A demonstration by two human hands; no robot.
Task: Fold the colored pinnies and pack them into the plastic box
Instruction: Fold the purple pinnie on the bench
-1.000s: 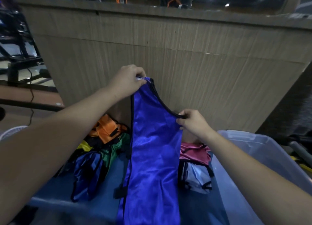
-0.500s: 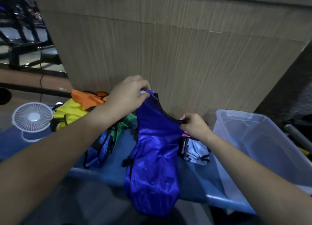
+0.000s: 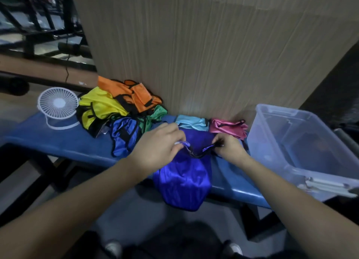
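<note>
both hands are on the purple pinny [image 3: 184,177] at the front of the blue bench [image 3: 58,140]. the left hand [image 3: 157,148] has its fingers curled round one shoulder strap, pinching it by the black trim, and the right hand [image 3: 228,148] pinches the other strap. the neckline sags between them. the top of the pinny lies on the bench and the rest spills over the near edge and hangs free.

this looks like thin, shiny cloth, light and limp, and probably slippery. it will not hold a crease by itself, so it wants pressing flat. the bound straps and trimmed edges seem the surest places to grip, since the slick body would likely slide through the fingers.

just behind the hands lie a light blue pinny [image 3: 192,122] and a pink pinny [image 3: 229,127], both seemingly folded. off to the left is the loose pile [image 3: 120,111], orange, yellow, green and blue, beside a small white fan [image 3: 58,103].

the box [image 3: 275,111] stands at the right end of the bench, just beside the right hand, lid off. what lies inside is too dim to tell. folding is underway, packing not yet.
</note>
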